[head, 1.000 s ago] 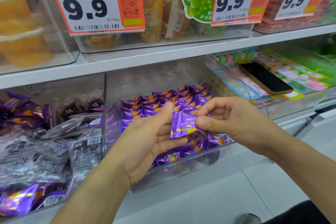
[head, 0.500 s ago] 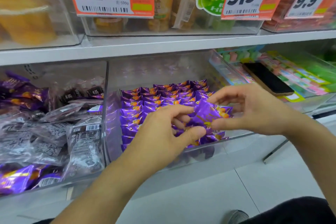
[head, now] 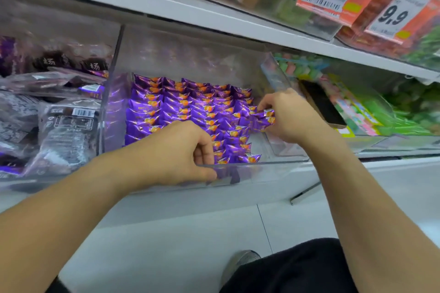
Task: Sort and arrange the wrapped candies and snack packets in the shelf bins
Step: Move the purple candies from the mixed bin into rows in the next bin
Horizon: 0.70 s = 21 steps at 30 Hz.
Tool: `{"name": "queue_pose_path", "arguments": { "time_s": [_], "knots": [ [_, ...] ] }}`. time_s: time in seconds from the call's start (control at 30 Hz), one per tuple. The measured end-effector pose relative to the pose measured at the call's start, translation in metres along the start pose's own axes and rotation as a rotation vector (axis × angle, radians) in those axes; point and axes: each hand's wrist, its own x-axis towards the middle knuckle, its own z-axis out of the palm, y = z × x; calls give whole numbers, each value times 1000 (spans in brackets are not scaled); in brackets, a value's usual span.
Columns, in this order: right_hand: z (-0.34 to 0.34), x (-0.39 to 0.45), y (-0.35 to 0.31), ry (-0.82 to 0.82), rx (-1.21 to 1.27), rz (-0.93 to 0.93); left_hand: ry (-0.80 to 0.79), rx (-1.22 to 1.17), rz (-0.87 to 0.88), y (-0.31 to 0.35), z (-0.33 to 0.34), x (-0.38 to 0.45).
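Candy point(head: 262, 119) pinched in R hand point(head: 289, 118) at bin's point(head: 238, 177) R edge; L hand point(head: 181, 152) curled on front rim, rows point(head: 188, 112) between

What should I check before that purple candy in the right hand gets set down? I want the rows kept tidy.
1. Right hand pinches the purple candy: ok.
2. Candy is over the clear bin of matching purple candies: ok.
3. Bare slot at the bin's right front, beside the rows: ok.
4. Left hand steadies the bin's front wall: ok.
5. Phone lying on the next bin is apart from the right hand: ok.
6. Candy's print faces as the rows do: cannot tell.
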Motion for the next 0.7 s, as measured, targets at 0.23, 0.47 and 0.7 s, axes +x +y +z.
{"name": "queue_pose_path", "arguments": {
  "time_s": [0.23,0.47,0.7],
  "knots": [
    [17,8,-2,-146,-36,47,-3,-14,1,-2,1,-1],
    [27,11,-7,-228,-51,29,-11,-20,2,-1,1,-1],
    [24,8,-8,-173,15,43,-7,-23,11,-1,2,1]
  ]
}}
